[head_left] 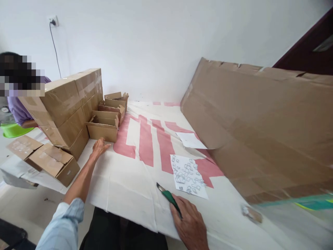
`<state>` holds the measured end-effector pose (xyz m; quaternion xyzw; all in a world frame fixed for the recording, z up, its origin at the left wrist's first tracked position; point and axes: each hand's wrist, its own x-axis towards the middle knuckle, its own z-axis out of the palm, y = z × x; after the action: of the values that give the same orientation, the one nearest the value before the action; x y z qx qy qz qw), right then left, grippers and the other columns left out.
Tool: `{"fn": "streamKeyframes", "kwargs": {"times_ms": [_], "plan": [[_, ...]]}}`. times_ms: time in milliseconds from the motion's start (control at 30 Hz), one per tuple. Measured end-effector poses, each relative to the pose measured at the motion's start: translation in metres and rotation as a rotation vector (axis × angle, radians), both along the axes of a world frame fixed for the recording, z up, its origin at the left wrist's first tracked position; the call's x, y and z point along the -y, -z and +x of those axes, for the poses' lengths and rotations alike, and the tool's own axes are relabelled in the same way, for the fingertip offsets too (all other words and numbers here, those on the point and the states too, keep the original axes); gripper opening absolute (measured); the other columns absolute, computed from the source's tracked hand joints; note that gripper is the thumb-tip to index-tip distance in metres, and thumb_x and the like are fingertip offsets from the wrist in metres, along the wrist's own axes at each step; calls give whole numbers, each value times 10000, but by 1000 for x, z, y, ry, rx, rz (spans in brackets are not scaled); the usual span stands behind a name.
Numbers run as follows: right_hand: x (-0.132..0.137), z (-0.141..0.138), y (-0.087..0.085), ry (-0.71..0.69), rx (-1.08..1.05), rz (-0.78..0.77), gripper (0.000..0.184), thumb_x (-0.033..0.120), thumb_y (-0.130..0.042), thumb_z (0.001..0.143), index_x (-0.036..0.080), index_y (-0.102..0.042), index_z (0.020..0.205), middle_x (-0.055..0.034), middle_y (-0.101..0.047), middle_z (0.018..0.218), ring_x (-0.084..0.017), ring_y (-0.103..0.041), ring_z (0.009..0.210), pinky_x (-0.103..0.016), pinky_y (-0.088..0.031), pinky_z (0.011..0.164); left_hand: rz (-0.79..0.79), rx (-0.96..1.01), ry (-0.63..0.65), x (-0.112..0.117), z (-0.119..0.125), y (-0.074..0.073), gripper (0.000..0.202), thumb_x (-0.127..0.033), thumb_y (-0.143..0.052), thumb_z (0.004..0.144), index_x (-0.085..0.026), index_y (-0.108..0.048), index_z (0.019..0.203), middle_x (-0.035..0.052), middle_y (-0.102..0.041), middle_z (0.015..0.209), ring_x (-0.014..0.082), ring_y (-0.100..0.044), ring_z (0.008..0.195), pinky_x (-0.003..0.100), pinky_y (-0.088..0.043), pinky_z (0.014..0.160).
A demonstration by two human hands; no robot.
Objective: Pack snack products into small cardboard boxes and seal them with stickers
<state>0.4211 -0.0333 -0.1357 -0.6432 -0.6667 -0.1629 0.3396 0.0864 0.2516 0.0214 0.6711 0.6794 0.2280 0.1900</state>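
Note:
My right hand (pixel 189 220) grips a green utility knife (pixel 170 199) low over the near side of the table, its blade pointing away and to the left. My left hand (pixel 100 148) reaches forward with fingers apart and nothing in them. Just beyond its fingertips stands a small open cardboard box (pixel 102 130); whether they touch I cannot tell. More open boxes (pixel 114 104) line up behind that one. Right of centre, a white sheet (pixel 186 173) with many small drawn shapes lies on the cloth, above the knife.
Taped cartons (pixel 70 104) are stacked on the left, with another box (pixel 52 161) at the table's left edge. A big cardboard sheet (pixel 260 128) leans on the right. Near it are a white paper (pixel 191 140) and a tape roll-like item (pixel 252 213). A person (pixel 19 104) is behind the cartons.

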Motion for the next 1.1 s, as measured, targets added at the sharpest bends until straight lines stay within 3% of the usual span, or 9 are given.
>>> {"fn": "streamKeyframes", "kwargs": {"times_ms": [100,233,367,500,600,767,1000,1100], "plan": [[0,1,2,-8,-6,3,335,336,-464,1059,195,-661,1290,-136,-745,1089,-302,-679,971,-401,-498,828,81,-8,176,50,-22,-19,392,-353,-814,817,-239,-737,1184,84,-760,1255,296,-684,1208,384,-507,1079],[-3,-2,3,27,4,6,342,333,-473,1054,184,-678,1284,-134,-744,1085,-289,-670,961,-393,-485,806,247,-81,284,102,-80,-51,399,-464,-769,836,-287,-734,1192,88,-736,1273,314,-667,1234,427,-483,1143],[-7,-7,-3,64,0,-7,333,299,-476,1053,185,-698,1274,-121,-739,1088,-270,-655,982,-370,-467,796,406,-293,302,117,-136,-79,458,-578,-665,868,-305,-714,1232,107,-723,1286,346,-659,1238,485,-509,1112],[-10,-8,-13,90,-23,-24,318,256,-480,1056,165,-703,1264,-121,-737,1105,-256,-644,994,-362,-462,817,166,-668,347,114,-167,-91,795,-423,-694,773,-214,-529,1522,164,-510,1619,428,-474,1478,592,-422,1156],[-10,-9,-17,106,-32,-27,317,238,-473,1056,166,-705,1259,-121,-738,1105,-258,-645,1008,-368,-463,831,-17,-857,353,112,-180,-91,1092,-295,-703,615,-212,-358,1648,167,-356,1723,448,-372,1549,595,-431,1132],[-10,-9,-18,112,-66,-48,318,227,-474,1042,182,-717,1242,-120,-742,1113,-257,-650,1019,-369,-461,834,-99,-1014,428,102,-185,-97,1273,-125,-617,492,-256,-230,1698,140,-286,1757,418,-324,1585,549,-461,1093],[-1,-8,-13,61,-26,2,316,259,-480,1035,164,-697,1244,-116,-750,1061,-270,-654,944,-374,-447,780,-198,-1004,571,112,-165,-112,1237,-142,-727,588,-257,-193,1697,225,-405,1659,418,-385,1534,548,-420,1112],[2,-5,-10,31,4,2,336,283,-459,1036,152,-682,1249,-125,-745,1058,-286,-653,926,-386,-445,753,-199,-1005,594,122,-169,-110,1312,-148,-806,550,-254,-175,1696,255,-301,1699,471,-304,1556,582,-396,1122]]}}
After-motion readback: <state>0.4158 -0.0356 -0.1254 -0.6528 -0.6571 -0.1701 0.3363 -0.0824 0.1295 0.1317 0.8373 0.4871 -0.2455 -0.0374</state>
